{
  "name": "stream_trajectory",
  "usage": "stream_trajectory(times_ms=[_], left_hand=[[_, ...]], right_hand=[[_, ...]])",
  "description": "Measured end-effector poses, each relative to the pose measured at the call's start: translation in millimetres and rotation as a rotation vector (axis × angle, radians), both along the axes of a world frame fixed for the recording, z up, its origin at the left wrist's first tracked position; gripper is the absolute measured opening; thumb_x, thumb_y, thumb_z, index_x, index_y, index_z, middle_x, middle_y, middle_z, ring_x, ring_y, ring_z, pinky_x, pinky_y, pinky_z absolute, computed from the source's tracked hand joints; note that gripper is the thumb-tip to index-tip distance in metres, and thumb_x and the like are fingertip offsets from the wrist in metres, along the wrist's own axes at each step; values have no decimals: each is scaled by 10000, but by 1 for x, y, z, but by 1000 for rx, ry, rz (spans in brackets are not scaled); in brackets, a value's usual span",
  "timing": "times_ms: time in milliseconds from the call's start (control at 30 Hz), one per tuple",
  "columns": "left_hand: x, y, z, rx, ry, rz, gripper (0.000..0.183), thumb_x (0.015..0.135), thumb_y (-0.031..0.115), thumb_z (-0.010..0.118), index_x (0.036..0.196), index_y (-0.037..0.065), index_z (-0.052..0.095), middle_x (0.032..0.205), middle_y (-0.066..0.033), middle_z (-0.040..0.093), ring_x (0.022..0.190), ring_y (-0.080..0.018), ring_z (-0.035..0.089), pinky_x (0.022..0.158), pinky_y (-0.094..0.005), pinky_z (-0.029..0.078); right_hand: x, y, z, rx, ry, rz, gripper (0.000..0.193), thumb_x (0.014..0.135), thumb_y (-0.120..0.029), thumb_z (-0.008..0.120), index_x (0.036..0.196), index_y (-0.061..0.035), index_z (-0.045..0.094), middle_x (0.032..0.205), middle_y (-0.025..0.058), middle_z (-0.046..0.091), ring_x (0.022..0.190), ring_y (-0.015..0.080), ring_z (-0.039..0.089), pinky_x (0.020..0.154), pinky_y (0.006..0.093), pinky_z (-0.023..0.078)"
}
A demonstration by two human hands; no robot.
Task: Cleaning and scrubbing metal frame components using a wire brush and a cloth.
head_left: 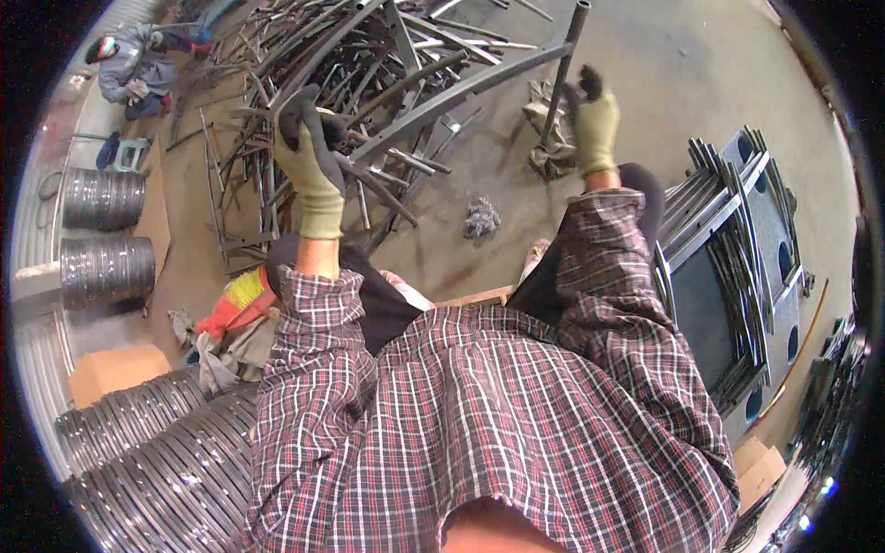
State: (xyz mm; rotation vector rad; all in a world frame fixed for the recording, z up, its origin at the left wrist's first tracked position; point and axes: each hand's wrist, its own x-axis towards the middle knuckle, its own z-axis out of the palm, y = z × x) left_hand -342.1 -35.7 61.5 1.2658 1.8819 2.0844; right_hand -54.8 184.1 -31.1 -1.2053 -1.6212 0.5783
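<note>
My left hand (309,152), in a pale yellow glove with dark fingers, is curled at the near end of a grey metal frame (442,109). Its grip is partly hidden behind the fingers. The frame is a long flat bar that slants up to the right and meets a round tube (573,32) crosswise. Just right of that tube is my right hand (596,120), gloved the same way, its dark fingers apart and bent. Whether its fingertips touch the tube cannot be made out. A crumpled grey-brown cloth (553,152) lies behind the tube's lower end.
A tangled heap of metal tubes and frames (323,55) lies ahead. Stacked frames (714,217) stand to the right. Coiled dark bundles (103,198) line the left, near an orange and yellow cloth (241,300). Another person (138,69) sits at far left.
</note>
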Motion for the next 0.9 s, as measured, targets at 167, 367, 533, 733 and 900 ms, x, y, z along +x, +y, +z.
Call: stream_trajectory(times_ms=[167,367,533,733,900], left_hand=[[18,-42,-45,-276,-157,119,771,940,453,525,1482,-7,229,1517,-183,293,1391,-275,290,1153,-371,187],[-25,-101,-152,-797,146,275,558,869,276,629,1348,36,474,1117,-219,640,1012,-308,620,885,-398,468],[-1,-95,-160,-323,-417,168,169,891,52,547,1034,-26,588,826,-88,603,730,-165,513,680,-328,456],[52,-63,-24,-423,194,113,267,734,13,717,988,-22,642,799,-176,646,716,-264,626,666,-341,475],[99,-36,67,-322,319,-40,255,733,66,738,971,54,648,781,-159,645,709,-325,649,622,-358,484]], right_hand=[[10,67,53,-99,357,344,790,825,-190,722,1447,34,289,1451,199,397,1343,276,381,1074,349,346],[-66,44,40,-233,504,653,793,877,-218,667,1516,-102,212,1517,120,336,1321,226,387,1011,310,374],[-59,66,3,-273,571,378,350,904,-276,639,1093,17,675,927,29,668,844,123,576,774,278,450],[-5,81,6,-192,798,344,311,955,-249,528,1105,-29,688,975,25,672,809,120,562,696,268,434],[16,82,-23,-540,1120,241,484,883,-420,631,1168,-30,613,850,34,590,776,150,519,709,296,386]])
